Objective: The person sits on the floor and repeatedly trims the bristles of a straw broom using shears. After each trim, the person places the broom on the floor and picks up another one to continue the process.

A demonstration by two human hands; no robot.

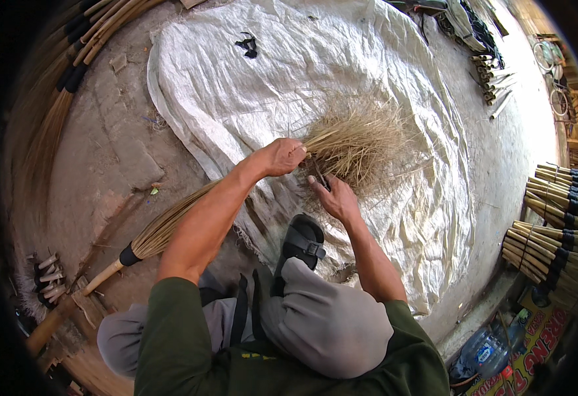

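Note:
My left hand (282, 157) is closed around the end of a straw bundle, with pale stalks (322, 137) sticking out past its fingers. A broom (163, 228) runs beneath my left forearm toward that hand, its wooden handle and black collar at lower left. My right hand (337, 199) is closed on a slim dark tool (322, 174), just below the left fist. It looks like scissors or a blade, but the fingers hide most of it. Right beyond both hands, a heap of loose straw trimmings (365, 142) lies on a white woven sheet (236, 92).
Finished brooms (78, 56) lie at upper left. Tied bundles of short-handled brushes (546, 241) stand at right, near a blue water jug (490, 350). Pale sticks (497, 82) lie at upper right. My sandalled foot (303, 237) rests at the sheet's near edge.

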